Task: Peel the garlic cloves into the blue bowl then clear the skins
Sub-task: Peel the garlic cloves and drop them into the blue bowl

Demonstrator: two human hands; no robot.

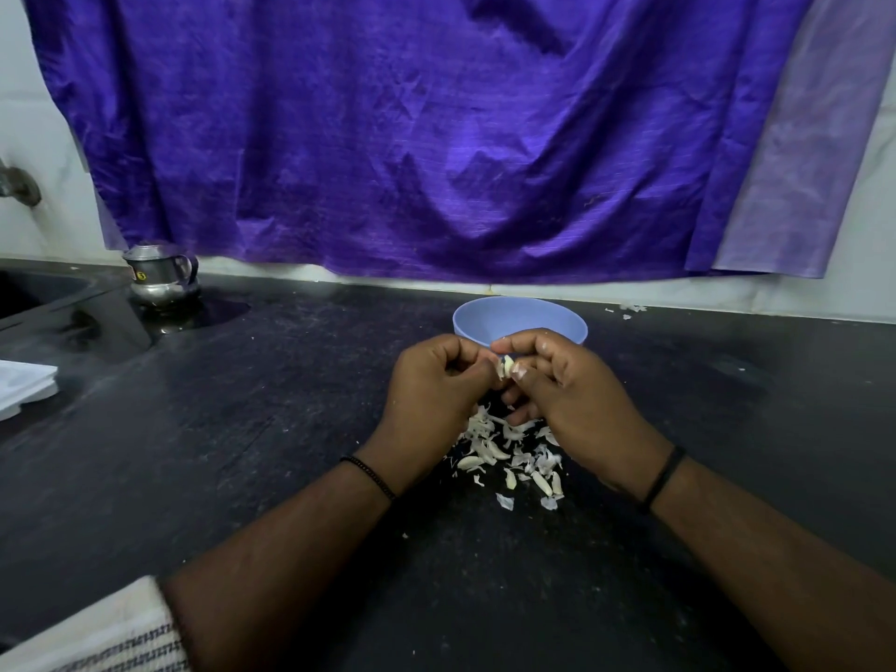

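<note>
A pale garlic clove is pinched between the fingertips of both hands, just in front of the blue bowl. My left hand curls its fingers round the clove from the left. My right hand grips it from the right with thumb and fingers. Below the hands lies a heap of garlic cloves and papery white skins on the black counter. The bowl's inside is hidden from this angle.
A steel jug stands at the back left beside a sink edge. A white block lies at the left edge. A purple cloth hangs over the wall. A striped towel sits at the near left corner.
</note>
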